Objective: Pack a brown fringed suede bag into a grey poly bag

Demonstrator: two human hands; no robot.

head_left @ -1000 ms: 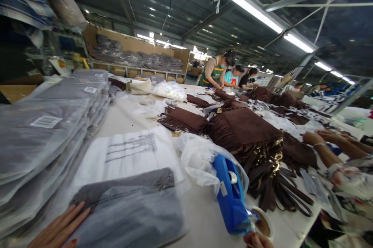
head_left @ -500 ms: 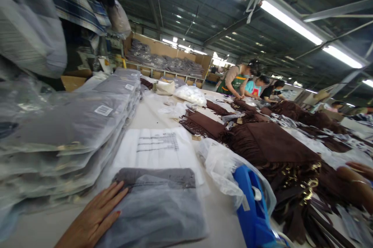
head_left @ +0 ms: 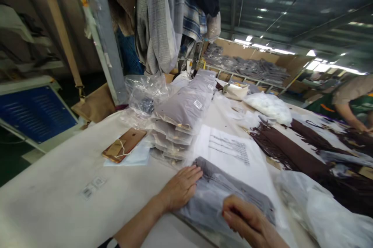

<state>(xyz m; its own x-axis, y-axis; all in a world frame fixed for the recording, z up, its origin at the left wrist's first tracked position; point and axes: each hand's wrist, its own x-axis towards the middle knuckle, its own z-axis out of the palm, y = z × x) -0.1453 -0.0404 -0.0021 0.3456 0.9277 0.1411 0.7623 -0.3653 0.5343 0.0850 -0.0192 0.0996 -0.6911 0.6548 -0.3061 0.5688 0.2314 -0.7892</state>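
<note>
A grey item in a clear plastic bag [head_left: 210, 197] lies flat at the near edge of the table, partly over a white printed sheet [head_left: 233, 143]. My left hand [head_left: 182, 188] rests flat on the bag's left corner with its fingers stretched out. Over the bag's near right part, my right hand [head_left: 247, 217] is curled with thumb and fingers pressed together; what it pinches, if anything, is too small to make out. Beyond my left hand rises a stack of bagged grey items [head_left: 180, 112] with barcode labels.
A phone [head_left: 125, 145] with a tag lies on the table [head_left: 64, 197] at the left. Brown fringed scarves [head_left: 294, 151], a white plastic bag [head_left: 329, 209] and a person's arms [head_left: 349, 104] are on the right. Clothes [head_left: 160, 19] hang above.
The view has swung left, bringing the phone into sight. My right hand has come in over the bagged item from the right. My left hand remains on the bag's corner.
</note>
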